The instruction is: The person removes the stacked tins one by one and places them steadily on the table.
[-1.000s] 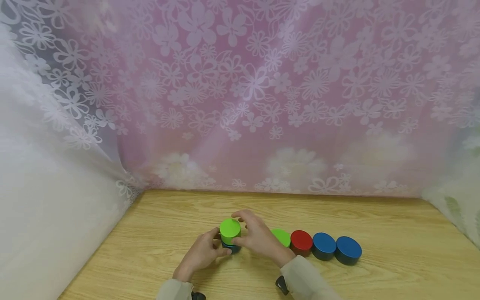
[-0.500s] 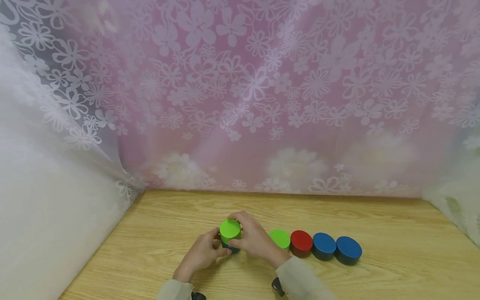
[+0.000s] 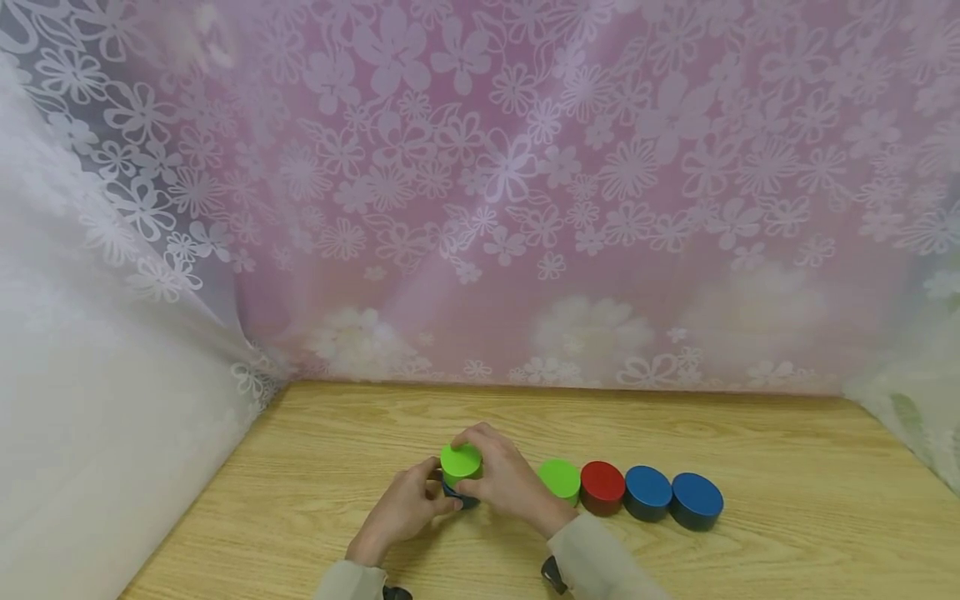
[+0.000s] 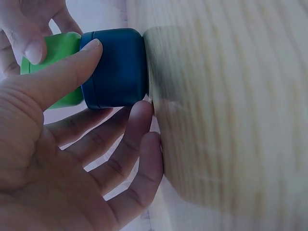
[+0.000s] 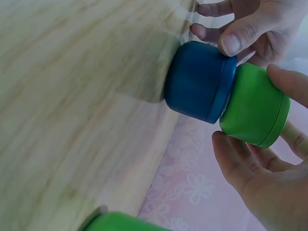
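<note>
A small round green tin (image 3: 460,462) is stacked on a dark blue round tin (image 4: 120,67), which stands on the table. My left hand (image 3: 402,506) grips the blue one low down, thumb on its near side and fingers behind it. Around the green tin curl the thumb and fingers of my right hand (image 3: 506,475), coming from the right. In the right wrist view the green tin (image 5: 252,106) sits slightly off-centre against the blue tin (image 5: 195,82). A lid seam shows on both.
To the right, a row of similar tins stands on the wood-grain table (image 3: 337,442): green (image 3: 559,479), red (image 3: 602,486), blue (image 3: 648,490) and another blue (image 3: 697,498). A pink flowered cloth (image 3: 480,250) hangs behind the table, with pale cloth at both sides.
My right hand has shifted slightly left, and its fingers have closed in around the green tin. My left hand stays in place on the blue one.
</note>
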`<state>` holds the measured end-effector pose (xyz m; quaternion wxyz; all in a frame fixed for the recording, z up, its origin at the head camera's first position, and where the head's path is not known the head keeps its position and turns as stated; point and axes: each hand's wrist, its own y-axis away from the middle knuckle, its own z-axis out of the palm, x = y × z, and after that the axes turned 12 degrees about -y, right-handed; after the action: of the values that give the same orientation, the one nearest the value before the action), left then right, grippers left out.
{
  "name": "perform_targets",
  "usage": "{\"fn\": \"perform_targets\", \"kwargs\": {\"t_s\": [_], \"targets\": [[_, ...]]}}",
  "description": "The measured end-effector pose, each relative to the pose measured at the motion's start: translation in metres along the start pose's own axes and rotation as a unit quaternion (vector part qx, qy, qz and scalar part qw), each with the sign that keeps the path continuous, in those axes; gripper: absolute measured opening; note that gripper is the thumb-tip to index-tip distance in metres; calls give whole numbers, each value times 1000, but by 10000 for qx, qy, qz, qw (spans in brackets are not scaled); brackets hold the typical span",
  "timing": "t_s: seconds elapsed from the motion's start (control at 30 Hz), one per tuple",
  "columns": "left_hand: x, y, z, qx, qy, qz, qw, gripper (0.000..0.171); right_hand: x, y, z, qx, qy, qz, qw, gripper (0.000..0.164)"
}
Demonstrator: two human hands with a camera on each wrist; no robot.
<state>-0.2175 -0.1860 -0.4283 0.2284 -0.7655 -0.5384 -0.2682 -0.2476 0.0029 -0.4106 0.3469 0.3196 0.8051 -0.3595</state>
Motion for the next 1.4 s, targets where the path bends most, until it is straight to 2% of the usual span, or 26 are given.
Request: {"fn": "perform_targets", "kwargs": {"t_s": [0.4, 0.9, 1.4], "targets": [[1, -2, 0, 1, 24, -137, 9999, 54, -7, 7, -15, 69, -59, -6, 10000, 37], [5, -4, 0, -19, -34, -291, 9996, 55, -4, 15, -38, 337, 326, -152, 9988, 41], [3, -1, 0, -10, -30, -326, 9995, 57, -8, 28, -53, 464, 339, 104, 9983, 40]]}}
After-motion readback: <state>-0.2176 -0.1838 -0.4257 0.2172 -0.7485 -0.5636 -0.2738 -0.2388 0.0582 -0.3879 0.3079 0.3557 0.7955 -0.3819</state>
